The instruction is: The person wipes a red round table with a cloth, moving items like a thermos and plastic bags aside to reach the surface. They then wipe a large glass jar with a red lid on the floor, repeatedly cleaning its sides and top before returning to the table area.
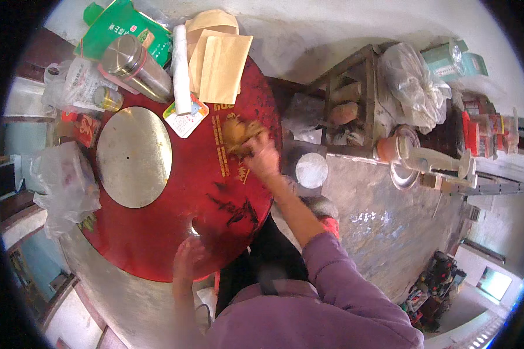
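Observation:
My right hand [262,157] is on the right part of the round red tabletop [183,174], with its fingers closed on a yellowish-brown, crumpled thing that looks like a cloth [240,133]. Both are blurred, so the exact grip is unclear. Gold print and dark leaf patterns show on the tabletop around that hand. Near the table's front edge, my left hand [190,253] has its fingers apart and holds nothing visible. A small bright spot shows just beyond its fingertips. On the left of the table lies a round metallic disc [133,157], touched by neither hand.
Along the back stand a steel canister [142,70], a green packet [113,26], a white roll [182,70] and brown paper bags [222,65]. A plastic bag [67,183] sits at the left rim. To the right are a wooden shelf [371,96] and a round-topped stool [312,170].

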Motion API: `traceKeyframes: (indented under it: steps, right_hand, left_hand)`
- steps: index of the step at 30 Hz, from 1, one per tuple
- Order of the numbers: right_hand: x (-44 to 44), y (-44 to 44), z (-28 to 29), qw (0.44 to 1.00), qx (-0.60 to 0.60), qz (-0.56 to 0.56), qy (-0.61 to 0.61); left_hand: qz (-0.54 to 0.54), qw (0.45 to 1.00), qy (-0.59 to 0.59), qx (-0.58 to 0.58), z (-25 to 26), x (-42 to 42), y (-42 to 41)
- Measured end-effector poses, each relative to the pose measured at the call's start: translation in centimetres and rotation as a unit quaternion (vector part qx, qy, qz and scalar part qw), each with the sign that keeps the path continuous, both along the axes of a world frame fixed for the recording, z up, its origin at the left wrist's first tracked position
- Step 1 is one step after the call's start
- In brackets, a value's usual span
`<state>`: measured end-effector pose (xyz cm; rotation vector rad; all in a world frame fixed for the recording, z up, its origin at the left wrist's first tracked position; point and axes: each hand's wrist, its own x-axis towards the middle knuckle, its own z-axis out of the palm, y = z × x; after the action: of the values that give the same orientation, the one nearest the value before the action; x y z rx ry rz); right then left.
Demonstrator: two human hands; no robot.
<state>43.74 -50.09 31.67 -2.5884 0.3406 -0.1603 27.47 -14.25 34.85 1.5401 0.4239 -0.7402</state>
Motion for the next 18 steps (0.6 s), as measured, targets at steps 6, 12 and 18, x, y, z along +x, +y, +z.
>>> traceKeyframes:
  steps: [6, 12, 18]
  right_hand:
    - [-11.2, 17.9, 2.2, 0.931, 0.059, 0.324, 0.156]
    - [-19.7, 21.4, 2.4, 0.919, 0.098, 0.304, 0.233]
    - [-26.6, 11.1, 1.9, 0.986, -0.021, 0.014, 0.167]
  left_hand:
    - [0.135, 0.971, 0.161, -0.115, 2.6, 2.5, 2.2]
    - [0.090, 0.993, 0.051, -0.063, 6.6, 3.6, 5.7]
    - [0.043, 0.995, 0.053, -0.072, 6.2, 3.8, 7.2]
